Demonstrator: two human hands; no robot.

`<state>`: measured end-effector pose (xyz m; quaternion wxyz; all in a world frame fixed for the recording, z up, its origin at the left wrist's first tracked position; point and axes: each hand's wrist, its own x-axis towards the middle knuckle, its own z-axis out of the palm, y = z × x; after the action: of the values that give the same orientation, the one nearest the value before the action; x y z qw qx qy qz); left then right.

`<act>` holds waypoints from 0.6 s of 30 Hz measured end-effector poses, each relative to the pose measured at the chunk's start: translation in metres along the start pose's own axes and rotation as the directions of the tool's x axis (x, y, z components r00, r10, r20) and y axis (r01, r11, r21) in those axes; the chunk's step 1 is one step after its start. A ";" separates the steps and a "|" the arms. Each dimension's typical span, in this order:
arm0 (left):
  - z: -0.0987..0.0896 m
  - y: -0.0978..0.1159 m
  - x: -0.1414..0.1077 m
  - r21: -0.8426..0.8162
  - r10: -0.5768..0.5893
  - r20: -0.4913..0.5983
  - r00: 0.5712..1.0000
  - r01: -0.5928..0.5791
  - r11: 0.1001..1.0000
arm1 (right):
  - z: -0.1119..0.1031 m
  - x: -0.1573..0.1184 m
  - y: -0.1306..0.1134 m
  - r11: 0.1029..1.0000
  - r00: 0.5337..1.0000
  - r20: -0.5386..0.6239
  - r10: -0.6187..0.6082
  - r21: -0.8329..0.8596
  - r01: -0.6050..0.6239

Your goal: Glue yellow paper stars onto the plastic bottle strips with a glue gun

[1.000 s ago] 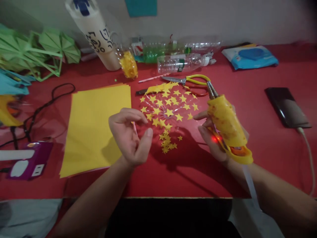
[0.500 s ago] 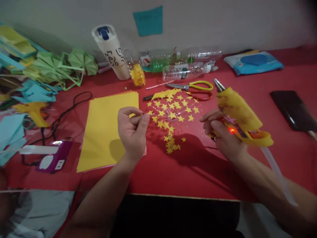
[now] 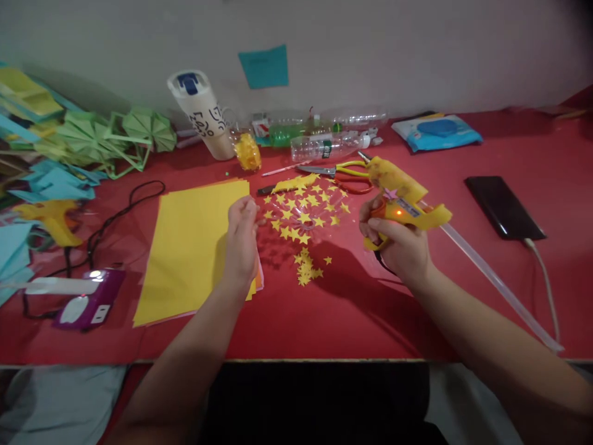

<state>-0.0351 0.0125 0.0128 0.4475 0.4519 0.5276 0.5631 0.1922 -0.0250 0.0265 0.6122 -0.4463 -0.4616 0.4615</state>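
My right hand (image 3: pixel 402 244) is clamped round the handle of a yellow glue gun (image 3: pixel 403 194), fingers wrapped at the trigger side; whether the trigger is pressed I can't tell. I hold it raised, nozzle towards the far edge of the red surface (image 3: pixel 278 330), probably to keep the hot tip off my skin. Its small light glows, and the long clear glue stick (image 3: pixel 486 262) runs from the back towards the near right corner, just beside my forearm.

My left hand (image 3: pixel 242 238) is curled, fingertips close together, over the right edge of the yellow paper stack (image 3: pixel 189 247); I can't tell whether anything is pinched there.

Between my hands, at the middle of the surface, yellow stars (image 3: pixel 304 218) lie spread over clear plastic (image 3: pixel 308 226), apparently laid out singly for easy picking. A small heap of stars (image 3: pixel 306 272) sits nearer the near edge.

Beyond them the scissors (image 3: pixel 352 167) lie close to the nozzle, handles on that side, so they are what I could bump. Clear bottles (image 3: pixel 324 147) and a white tumbler (image 3: pixel 204 117) line the far edge. A phone (image 3: pixel 503 207) lies towards the right edge; a second glue gun (image 3: pixel 55 222) and a purple power strip (image 3: pixel 88 300) sit by the left edge.
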 end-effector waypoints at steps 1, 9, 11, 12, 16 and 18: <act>0.002 0.002 -0.001 -0.039 -0.075 0.033 0.997 0.076 0.996 | 0.001 0.002 -0.002 0.999 1.000 -0.023 0.015 0.048 -0.014; 0.018 0.019 -0.005 -0.219 -0.412 0.244 0.878 0.463 0.859 | -0.007 0.013 0.007 0.994 0.986 -0.158 0.048 -0.093 -0.063; 0.020 0.018 -0.003 -0.263 -0.463 0.278 0.842 0.530 0.806 | -0.006 0.013 0.009 0.990 0.989 -0.143 0.049 -0.123 -0.067; 0.021 0.017 -0.002 -0.275 -0.487 0.287 0.825 0.558 0.783 | -0.005 0.013 0.009 0.989 0.990 -0.133 0.057 -0.127 -0.074; 0.024 0.012 -0.001 -0.324 -0.527 0.303 0.794 0.606 0.726 | -0.002 0.013 0.011 0.988 0.988 -0.110 0.107 -0.097 -0.118; 0.027 0.012 -0.001 -0.354 -0.541 0.286 0.791 0.612 0.707 | -0.001 0.013 0.012 0.988 0.985 -0.124 0.120 -0.086 -0.131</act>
<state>-0.0091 0.0161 0.0255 0.7301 0.1978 0.4673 0.4576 0.1936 -0.0103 0.0162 0.5865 -0.5295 -0.4165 0.4497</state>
